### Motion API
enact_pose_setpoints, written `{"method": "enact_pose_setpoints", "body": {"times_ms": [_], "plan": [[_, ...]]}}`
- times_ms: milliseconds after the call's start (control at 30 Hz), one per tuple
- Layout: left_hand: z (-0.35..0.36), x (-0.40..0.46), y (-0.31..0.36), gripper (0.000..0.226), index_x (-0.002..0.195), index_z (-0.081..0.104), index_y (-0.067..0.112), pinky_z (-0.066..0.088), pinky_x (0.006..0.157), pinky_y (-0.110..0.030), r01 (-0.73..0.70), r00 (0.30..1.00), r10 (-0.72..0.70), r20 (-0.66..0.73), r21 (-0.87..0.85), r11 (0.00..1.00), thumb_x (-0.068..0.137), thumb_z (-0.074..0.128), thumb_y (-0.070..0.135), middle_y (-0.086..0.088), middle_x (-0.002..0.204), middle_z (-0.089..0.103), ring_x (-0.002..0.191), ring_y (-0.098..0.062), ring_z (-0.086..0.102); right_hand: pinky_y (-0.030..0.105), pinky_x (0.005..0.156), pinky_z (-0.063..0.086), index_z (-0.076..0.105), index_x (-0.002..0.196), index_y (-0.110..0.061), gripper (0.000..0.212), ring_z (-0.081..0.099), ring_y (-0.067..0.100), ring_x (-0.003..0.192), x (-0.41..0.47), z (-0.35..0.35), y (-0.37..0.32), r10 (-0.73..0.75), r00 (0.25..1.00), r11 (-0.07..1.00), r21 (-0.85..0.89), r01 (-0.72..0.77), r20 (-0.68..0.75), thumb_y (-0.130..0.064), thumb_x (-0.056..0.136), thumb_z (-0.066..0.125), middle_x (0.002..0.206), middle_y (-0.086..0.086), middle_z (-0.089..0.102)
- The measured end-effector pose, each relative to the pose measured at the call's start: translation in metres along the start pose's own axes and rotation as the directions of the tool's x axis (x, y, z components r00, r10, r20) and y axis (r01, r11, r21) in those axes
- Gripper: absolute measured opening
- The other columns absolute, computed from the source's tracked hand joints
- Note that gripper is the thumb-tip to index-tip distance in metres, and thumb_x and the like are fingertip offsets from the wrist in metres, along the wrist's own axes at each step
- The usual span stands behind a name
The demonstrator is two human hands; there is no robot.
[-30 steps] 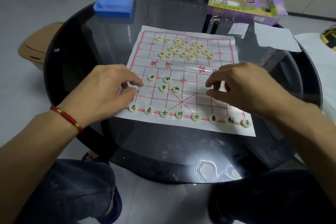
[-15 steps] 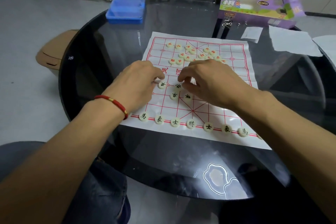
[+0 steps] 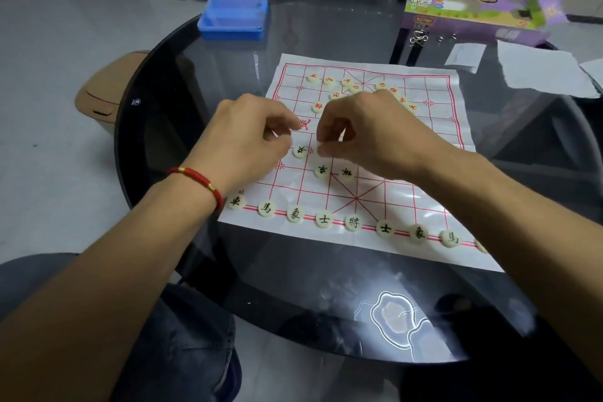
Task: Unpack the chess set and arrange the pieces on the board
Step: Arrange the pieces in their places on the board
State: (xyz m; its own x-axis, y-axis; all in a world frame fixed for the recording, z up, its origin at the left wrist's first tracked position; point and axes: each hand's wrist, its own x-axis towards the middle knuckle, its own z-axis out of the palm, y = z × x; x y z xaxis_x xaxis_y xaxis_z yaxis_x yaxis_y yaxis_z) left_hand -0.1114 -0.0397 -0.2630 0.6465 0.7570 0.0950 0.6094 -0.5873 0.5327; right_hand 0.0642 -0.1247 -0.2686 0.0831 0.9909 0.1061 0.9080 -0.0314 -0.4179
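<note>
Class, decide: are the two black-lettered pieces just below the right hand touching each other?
Apart. The head view shows bare board and a red line between the left piece and the right piece.

The right hand [image 3: 372, 137] covers part of the red-lettered pieces [image 3: 329, 96] and the board's [image 3: 437, 127] river lettering. Whether either hand's curled fingers pinch a piece cannot be told. The right forearm hides the near row's [image 3: 352, 222] last piece. The purple box [image 3: 473, 10] print is blurred.

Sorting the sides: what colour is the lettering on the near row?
Black, on the near row, head view.
</note>
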Motion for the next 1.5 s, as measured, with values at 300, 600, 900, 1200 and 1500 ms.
{"method": "enact_pose_setpoints", "body": {"times_ms": [300, 600, 900, 1200, 1500], "plan": [[-0.012, -0.003, -0.001, 0.012, 0.098, 0.077, 0.02, 0.062, 0.077, -0.03, 0.128, 0.991, -0.13, 0.02, -0.39, 0.912, 0.089, 0.075, 0.014, 0.002, 0.085, 0.077, 0.077, -0.011, 0.074, 0.014, 0.047, 0.048, 0.077, 0.09, -0.011, 0.008, 0.072, 0.013, 0.06, -0.005, -0.003, -0.023, 0.253, 0.964, 0.831, 0.528, -0.176, -0.078, -0.019, 0.091, 0.074, 0.08, -0.002, 0.077], [-0.004, -0.004, -0.004, 0.018, 0.109, 0.078, 0.023, 0.053, 0.085, -0.027, 0.076, 0.989, -0.084, 0.123, 0.072, 0.995, 0.094, 0.068, 0.018, 0.003, 0.114, 0.072, 0.095, -0.009, 0.058, 0.018, 0.06, 0.059, 0.077, 0.094, -0.018, 0.01, 0.068, 0.002, 0.058, -0.002, -0.002, -0.001, 0.228, 0.96, 0.948, 0.262, -0.182, -0.159, -0.021, 0.094, 0.067, 0.079, -0.01, 0.075], [-0.004, -0.001, -0.013, 0.02, 0.111, 0.076, 0.024, 0.054, 0.087, -0.025, 0.014, 0.995, -0.026, 0.099, 0.114, 0.993, 0.092, 0.071, 0.02, 0.006, 0.111, 0.073, 0.098, -0.01, 0.064, 0.037, 0.078, 0.06, 0.077, 0.101, -0.019, 0.015, 0.068, 0.011, 0.082, -0.003, 0.009, 0.002, 0.111, 0.984, 0.994, 0.033, -0.107, -0.14, -0.022, 0.095, 0.064, 0.094, -0.004, 0.076], [-0.003, -0.004, -0.018, 0.029, 0.107, 0.063, 0.026, 0.043, 0.067, -0.009, -0.065, 0.982, 0.039, 0.183, 0.134, 0.989, 0.085, 0.08, 0.018, 0.009, 0.099, 0.065, 0.084, -0.006, 0.061, 0.042, 0.078, 0.06, 0.076, 0.104, -0.017, 0.017, 0.067, 0.016, 0.084, -0.019, -0.004, 0.012, 0.086, 0.992, 0.993, -0.067, -0.092, -0.097, -0.019, 0.096, 0.062, 0.099, -0.001, 0.075], [-0.003, -0.004, -0.017, 0.033, 0.109, 0.061, 0.028, 0.045, 0.067, -0.011, -0.085, 0.976, 0.058, 0.21, 0.119, 0.989, 0.085, 0.079, 0.016, 0.01, 0.1, 0.066, 0.086, -0.006, 0.062, 0.034, 0.078, 0.057, 0.077, 0.104, -0.016, 0.017, 0.065, 0.015, 0.084, -0.032, -0.016, 0.02, 0.119, 0.991, 0.989, -0.086, -0.124, -0.064, -0.019, 0.096, 0.062, 0.099, -0.001, 0.075]]}}
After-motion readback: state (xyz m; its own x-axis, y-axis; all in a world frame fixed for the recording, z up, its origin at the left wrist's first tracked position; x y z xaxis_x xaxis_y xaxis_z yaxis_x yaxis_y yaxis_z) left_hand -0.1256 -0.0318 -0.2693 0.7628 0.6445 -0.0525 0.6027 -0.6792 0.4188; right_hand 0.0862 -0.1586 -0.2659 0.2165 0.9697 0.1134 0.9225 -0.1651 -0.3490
